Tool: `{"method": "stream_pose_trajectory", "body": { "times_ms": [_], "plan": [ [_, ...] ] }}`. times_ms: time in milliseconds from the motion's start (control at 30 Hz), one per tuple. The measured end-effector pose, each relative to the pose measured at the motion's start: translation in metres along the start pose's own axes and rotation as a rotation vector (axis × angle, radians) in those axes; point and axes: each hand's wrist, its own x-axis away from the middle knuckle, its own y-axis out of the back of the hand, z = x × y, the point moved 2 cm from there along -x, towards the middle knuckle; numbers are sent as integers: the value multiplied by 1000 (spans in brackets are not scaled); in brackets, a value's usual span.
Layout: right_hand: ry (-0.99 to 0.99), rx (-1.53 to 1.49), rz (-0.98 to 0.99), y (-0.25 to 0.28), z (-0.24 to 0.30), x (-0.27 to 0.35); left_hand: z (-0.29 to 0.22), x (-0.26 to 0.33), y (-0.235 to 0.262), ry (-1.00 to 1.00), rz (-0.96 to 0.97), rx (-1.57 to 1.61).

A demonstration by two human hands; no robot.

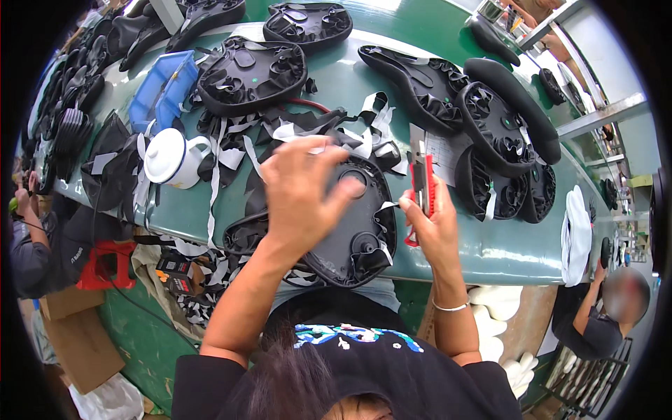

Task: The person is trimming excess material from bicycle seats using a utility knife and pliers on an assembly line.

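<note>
Though part-hidden, cutter (423, 183) in right hand (437, 225)

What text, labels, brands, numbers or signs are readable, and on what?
No text clearly readable.
White printed paper sheet: too small.
Black-and-orange package: too small, blurred.
Dark fabric shirt, far left: tiny white mark, unreadable.
Wearer's black T-shirt: multicoloured design, no legible words.

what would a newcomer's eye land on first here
Probably the red utility knife in the right grip, just right of the black seat-shaped piece. Next, perhaps, the white lidded mug left of centre, beside fabric scraps, and the blue bin beyond it.
</note>
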Motion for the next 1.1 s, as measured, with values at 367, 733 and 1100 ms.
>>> {"method": "stream_pose_trajectory", "body": {
  "times_ms": [367,733,1100],
  "plan": [
    [331,864,203,22,19,27,-7,-7,-40,-180,302,82],
    [384,1349,346,31,54,-2,31,-16,-3,652,-40,790],
    [351,1428,565,29,62,25,56,-26,32,499,-81,1842]
  ]
}}
